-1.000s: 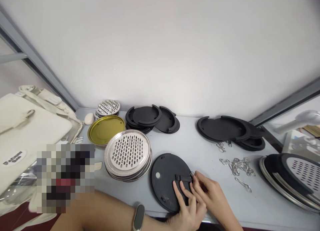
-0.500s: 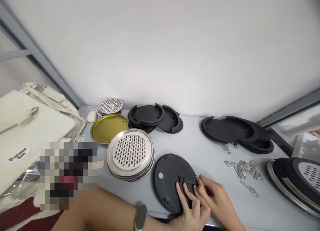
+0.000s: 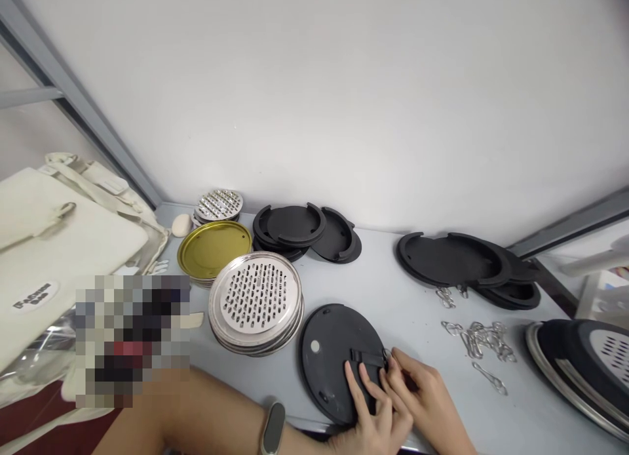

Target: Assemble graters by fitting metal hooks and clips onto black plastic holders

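Observation:
A black round base (image 3: 339, 337) lies at the table's front edge, its flat side up, with a white dot and a raised slotted strip. My left hand (image 3: 376, 409) rests on its lower right part, index and middle fingers stretched across the strip and the others bent; its thumb is hidden. At the base's right edge, my right hand (image 3: 425, 396) is closed, thumb and fingertips pinching a thin metal wire clip (image 3: 386, 354) at the strip's end. Most of that clip is covered by the fingers. Several similar loose wire clips (image 3: 484, 340) lie to the right.
Left of the base stands a stack of round metal graters (image 3: 256, 297), beside gold lids (image 3: 215, 250). Smaller graters (image 3: 221, 205) and black rings (image 3: 297, 225) sit along the wall. More black rings (image 3: 449, 258) and an assembled grater (image 3: 584, 363) are at right. Cream bags (image 3: 73, 225) crowd the left.
The view has shifted very slightly. Both hands stay at the base's right edge, with the right fingertips still pinching the wire clip.

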Tool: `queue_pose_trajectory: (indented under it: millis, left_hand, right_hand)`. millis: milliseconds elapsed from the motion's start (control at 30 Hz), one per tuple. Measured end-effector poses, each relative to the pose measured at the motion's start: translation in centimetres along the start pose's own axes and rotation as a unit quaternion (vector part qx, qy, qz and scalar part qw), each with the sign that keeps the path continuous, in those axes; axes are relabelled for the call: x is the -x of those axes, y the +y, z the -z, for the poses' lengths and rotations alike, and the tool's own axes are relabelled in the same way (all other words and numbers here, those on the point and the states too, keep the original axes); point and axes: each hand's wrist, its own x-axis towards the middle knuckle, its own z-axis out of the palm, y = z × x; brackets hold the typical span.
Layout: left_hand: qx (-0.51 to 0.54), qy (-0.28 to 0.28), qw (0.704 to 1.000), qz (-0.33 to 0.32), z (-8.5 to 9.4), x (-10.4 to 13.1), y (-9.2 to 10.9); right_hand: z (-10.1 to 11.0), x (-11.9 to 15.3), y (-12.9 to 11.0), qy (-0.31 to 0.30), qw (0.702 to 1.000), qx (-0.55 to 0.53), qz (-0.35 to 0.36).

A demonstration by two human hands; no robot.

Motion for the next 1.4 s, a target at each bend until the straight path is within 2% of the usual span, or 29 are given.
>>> queue_pose_trajectory:
  millis: [33, 67, 133, 233, 300, 367, 467, 533, 567, 700, 767, 933, 1067, 1233, 1367, 1400]
  left_hand:
    - [-0.079, -0.014, 0.996, -0.028, 0.2, -0.1, 0.0]
    - [-0.137, -0.032, 0.986, -0.09, 0.4, -0.5, -0.3]
    - [-0.205, -0.056, 0.957, -0.196, 1.0, -1.5, -1.4]
    - [-0.242, -0.081, 0.932, -0.257, 1.7, -3.0, -2.9]
    - [-0.292, -0.088, 0.911, -0.279, 1.7, -3.1, -3.1]
    - [-0.385, -0.075, 0.871, -0.297, 1.4, -2.6, -2.6]
    - [-0.537, -0.049, 0.782, -0.312, 0.8, -1.4, -1.6]
    - [-0.584, -0.05, 0.747, -0.315, 0.5, -1.0, -1.1]
    - [-0.585, -0.057, 0.746, -0.314, 0.5, -1.0, -1.1]
    - [-0.533, -0.11, 0.782, -0.303, 0.7, -1.5, -1.2]
    - [-0.541, -0.122, 0.774, -0.307, 0.8, -1.7, -1.2]
    - [-0.641, -0.066, 0.681, -0.349, 0.9, -1.3, -1.0]
    - [-0.702, -0.027, 0.616, -0.357, 1.1, -1.3, -1.0]
    - [-0.737, -0.025, 0.581, -0.345, 0.6, -1.2, -0.9]
    - [-0.777, -0.028, 0.534, -0.333, 0.1, -1.3, -1.0]
    - [-0.78, -0.024, 0.53, -0.332, 0.1, -1.3, -1.1]
  right_hand:
    - [0.0, 0.0, 0.0, 0.0, 1.0, 0.0, 0.0]
    - [-0.1, -0.1, 0.0, 0.001, 1.0, 0.001, -0.001]
    - [-0.1, -0.1, 0.1, 0.0, 1.0, 0.001, -0.003]
    - [-0.1, -0.1, 0.1, -0.003, 1.0, 0.001, -0.002]
    - [-0.1, 0.0, 0.2, -0.003, 1.0, 0.001, -0.003]
    - [-0.1, 0.0, 0.2, -0.003, 1.0, 0.002, -0.006]
    - [-0.1, 0.0, 0.3, -0.005, 1.0, 0.005, -0.009]
    - [-0.2, 0.1, 0.3, -0.006, 1.0, 0.005, -0.009]
    - [-0.1, 0.1, 0.3, -0.006, 1.0, 0.004, -0.009]
    - [0.0, 0.1, 0.1, -0.008, 1.0, 0.001, -0.009]
    - [0.1, 0.1, 0.1, -0.004, 1.0, 0.003, -0.011]
    - [0.0, -0.1, 0.1, 0.006, 1.0, 0.011, -0.001]
    - [-0.1, -0.2, 0.1, 0.009, 1.0, 0.009, 0.006]
    - [-0.2, 0.0, 0.3, 0.01, 1.0, 0.01, 0.003]
    - [0.0, 0.1, 0.3, 0.012, 1.0, 0.011, 0.014]
    - [0.0, 0.1, 0.3, 0.014, 1.0, 0.012, 0.018]
